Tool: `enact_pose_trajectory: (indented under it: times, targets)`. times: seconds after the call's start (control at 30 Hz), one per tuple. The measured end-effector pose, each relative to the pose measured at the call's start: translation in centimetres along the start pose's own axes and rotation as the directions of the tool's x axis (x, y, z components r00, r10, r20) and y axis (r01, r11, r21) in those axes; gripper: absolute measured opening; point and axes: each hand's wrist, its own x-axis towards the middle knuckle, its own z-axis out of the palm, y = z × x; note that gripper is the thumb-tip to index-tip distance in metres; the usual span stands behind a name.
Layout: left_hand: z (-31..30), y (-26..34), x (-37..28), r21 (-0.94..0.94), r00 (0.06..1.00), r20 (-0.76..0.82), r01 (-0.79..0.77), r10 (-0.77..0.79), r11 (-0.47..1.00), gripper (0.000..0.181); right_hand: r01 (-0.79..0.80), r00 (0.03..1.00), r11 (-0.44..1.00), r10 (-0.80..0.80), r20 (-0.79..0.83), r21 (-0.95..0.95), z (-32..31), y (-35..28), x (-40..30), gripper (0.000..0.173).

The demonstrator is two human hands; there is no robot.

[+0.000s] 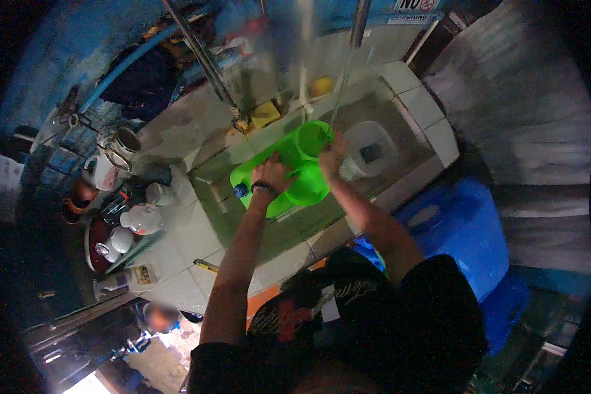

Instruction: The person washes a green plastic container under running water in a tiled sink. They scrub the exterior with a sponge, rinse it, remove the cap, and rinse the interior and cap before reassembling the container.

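Observation:
A bright green plastic tray (240, 172) lies in a tiled sink basin (212, 221), with two round green hollows or bowls at its right part. My left hand (272, 175), with a dark band at the wrist, rests on the tray's middle; whether it grips anything cannot be told. My right hand (331, 155) is blurred beside the upper round green container (314, 139), at its right edge; its hold is unclear. A blue cap (241, 190) sits at the tray's left end. Right of my right hand stands a pale translucent container (374, 138).
A yellow sponge (265, 115) lies on the ledge behind the basin, near a metal pipe (216, 88). A yellow-handled tool (206, 266) lies on the tiled counter. White jugs (141, 219) and cups stand at the left. A large blue plastic container (465, 231) stands at the right.

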Motion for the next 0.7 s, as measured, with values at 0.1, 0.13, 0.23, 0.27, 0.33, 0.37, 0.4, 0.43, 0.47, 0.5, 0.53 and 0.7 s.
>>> enact_pose_trajectory:
  times: [0.1, 0.13, 0.23, 0.27, 0.33, 0.37, 0.4, 0.43, 0.47, 0.5, 0.53, 0.7]
  targets:
    - [0.3, 0.0, 0.4, 0.007, 0.999, -0.027, 0.038, -0.038, 0.999, 0.036, 0.355, 0.911, 0.885, -0.255, 0.325, -0.302, -2.4, -3.6, 1.4, 0.029]
    - [0.4, 0.1, 0.6, 0.01, 0.997, 0.004, 0.072, -0.072, 0.997, 0.036, 0.268, 0.886, 0.909, -0.102, 0.452, -0.32, -2.9, -4.6, 2.6, 0.028]
    - [0.8, 0.5, 1.3, 0.0, 0.991, 0.039, 0.127, -0.127, 0.992, 0.038, -0.642, 0.631, 0.764, 0.571, 0.525, -0.061, -3.6, -6.0, 6.0, 0.021]
    - [0.9, 0.6, 1.3, 0.01, 0.995, 0.003, 0.101, -0.101, 0.995, 0.038, -0.73, 0.562, 0.679, 0.533, 0.633, 0.077, -3.2, -5.8, 6.8, 0.02]
    - [1.1, 0.5, 1.3, -0.038, 0.993, -0.119, 0.018, -0.023, 0.999, 0.039, -0.767, 0.609, 0.435, 0.264, 0.748, 0.471, -1.7, -4.5, 8.0, 0.02]
    - [1.1, 0.4, 1.3, -0.072, 0.987, -0.161, -0.014, 0.003, 0.997, 0.038, -0.841, 0.482, 0.421, 0.293, 0.826, 0.341, -1.0, -3.4, 8.4, 0.019]
    - [1.1, 0.0, 1.3, -0.126, 0.976, -0.216, -0.069, 0.04, 0.99, 0.037, -0.882, 0.372, 0.408, 0.301, 0.878, 0.234, -0.2, -2.4, 8.7, 0.019]
    - [1.1, -0.3, 1.4, -0.177, 0.959, -0.272, -0.124, 0.073, 0.976, 0.035, -0.915, 0.244, 0.375, 0.228, 0.943, 0.146, 0.4, -1.3, 9.2, 0.019]
    - [1.2, -0.7, 1.6, -0.328, 0.925, -0.381, -0.139, 0.004, 0.934, 0.035, -0.893, 0.217, 0.439, 0.228, 0.949, 0.099, 0.8, -0.5, 9.8, 0.018]
    - [1.3, -1.0, 2.1, -0.466, 0.878, -0.472, -0.171, -0.08, 0.868, 0.036, -0.871, 0.173, 0.484, 0.15, 0.974, 0.08, 1.0, 0.1, 10.6, 0.017]
    - [1.6, -1.2, 2.7, -0.599, 0.835, -0.518, -0.196, -0.188, 0.776, 0.036, -0.846, 0.12, 0.529, 0.074, 0.99, 0.063, 1.1, 0.3, 11.5, 0.016]
    - [4.1, 0.6, 8.0, -0.868, 0.808, -0.374, -0.131, -0.456, 0.48, 0.037, -0.263, 0.383, 0.965, 0.109, 0.917, -0.005, -0.2, -4.2, 16.3, 0.025]
